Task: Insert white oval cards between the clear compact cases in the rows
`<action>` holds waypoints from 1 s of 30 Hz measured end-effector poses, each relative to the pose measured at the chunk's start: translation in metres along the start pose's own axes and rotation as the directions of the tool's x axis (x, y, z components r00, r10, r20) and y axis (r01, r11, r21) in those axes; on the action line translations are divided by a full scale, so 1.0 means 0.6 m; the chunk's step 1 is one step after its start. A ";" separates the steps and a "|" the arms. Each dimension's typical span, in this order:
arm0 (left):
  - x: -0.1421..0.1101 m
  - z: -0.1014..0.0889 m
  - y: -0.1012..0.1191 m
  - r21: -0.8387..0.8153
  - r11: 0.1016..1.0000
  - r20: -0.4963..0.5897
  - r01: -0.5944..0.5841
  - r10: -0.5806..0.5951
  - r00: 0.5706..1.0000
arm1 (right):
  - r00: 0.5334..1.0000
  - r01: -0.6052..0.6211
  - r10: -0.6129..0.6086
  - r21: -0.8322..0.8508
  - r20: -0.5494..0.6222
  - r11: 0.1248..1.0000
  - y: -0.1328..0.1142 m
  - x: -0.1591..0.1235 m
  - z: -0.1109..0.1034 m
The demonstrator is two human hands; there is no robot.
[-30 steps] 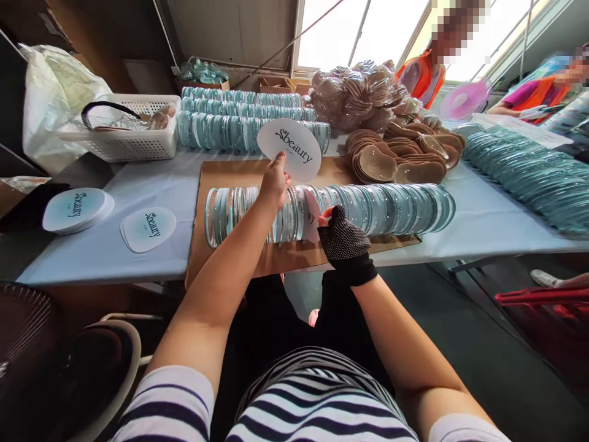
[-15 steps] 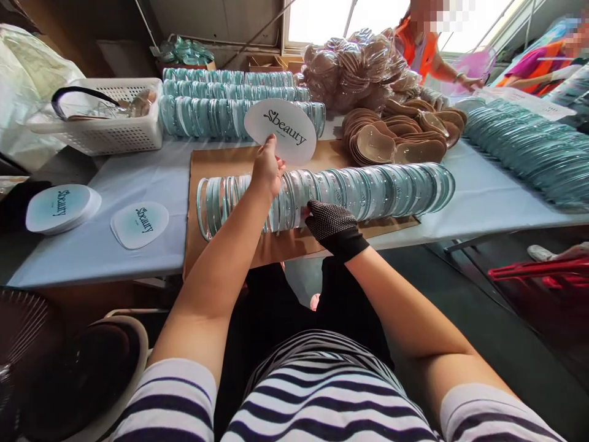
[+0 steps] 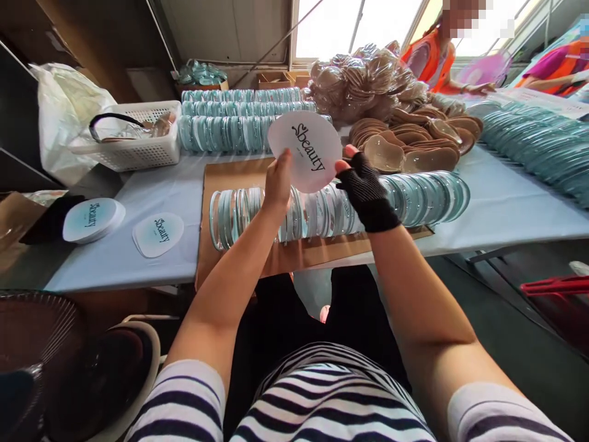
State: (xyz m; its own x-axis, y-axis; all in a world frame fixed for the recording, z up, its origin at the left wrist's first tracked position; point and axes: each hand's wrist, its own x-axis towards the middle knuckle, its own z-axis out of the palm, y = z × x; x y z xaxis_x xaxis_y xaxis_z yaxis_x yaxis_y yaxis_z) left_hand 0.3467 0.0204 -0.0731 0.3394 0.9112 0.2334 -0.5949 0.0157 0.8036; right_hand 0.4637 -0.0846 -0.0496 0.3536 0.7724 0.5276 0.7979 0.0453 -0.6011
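Observation:
My left hand is bare and pinches a white oval card by its lower left, thumb on the printed face. Black lettering on the card reads "Sbeauty". At the card's right edge is my right hand in a black fingerless glove, its thumb and a fingertip against the rim. Below both hands a long row of clear, teal-edged packages stands upright on a brown cardboard sheet. My forearms and hands cover parts of this row.
On the left lie a card stack and a smaller pile of cards. Behind are a white basket, more package rows and brown moulded pads. Teal packages fill the right. Co-workers in orange vests stand beyond.
My right hand has risen from the package row to the card's right edge. The card is tilted a little more. The view has shifted slightly.

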 end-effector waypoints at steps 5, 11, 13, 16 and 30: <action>-0.035 -0.050 0.065 0.270 0.961 0.179 -0.068 0.019 0.984 | 0.994 -0.023 -0.010 -0.313 -0.106 0.949 -0.082 -0.038 -0.030; -0.030 -0.148 0.110 0.820 0.549 0.278 -0.160 -0.138 0.951 | 0.984 0.150 -0.078 -0.513 0.158 0.845 -0.130 -0.197 -0.065; -0.028 -0.159 0.100 0.857 0.490 0.259 -0.161 -0.141 0.955 | 0.963 0.223 -0.094 -0.550 0.253 0.805 -0.130 -0.212 -0.046; -0.027 -0.159 0.084 0.850 0.494 0.263 -0.183 -0.097 0.960 | 0.946 0.266 -0.089 -0.590 0.311 0.763 -0.131 -0.206 -0.021; -0.026 -0.157 0.082 0.839 0.501 0.274 -0.211 -0.054 0.960 | 0.938 0.134 0.092 -0.596 0.333 0.792 -0.099 -0.118 0.080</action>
State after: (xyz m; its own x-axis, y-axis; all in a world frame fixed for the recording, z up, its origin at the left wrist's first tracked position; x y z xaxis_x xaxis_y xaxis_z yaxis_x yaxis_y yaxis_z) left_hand 0.2431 0.0456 -0.0887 0.5574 0.7615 0.3308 0.2420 -0.5302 0.8126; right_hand 0.3679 -0.1114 -0.0804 0.2425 0.9401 0.2397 0.9701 -0.2380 -0.0480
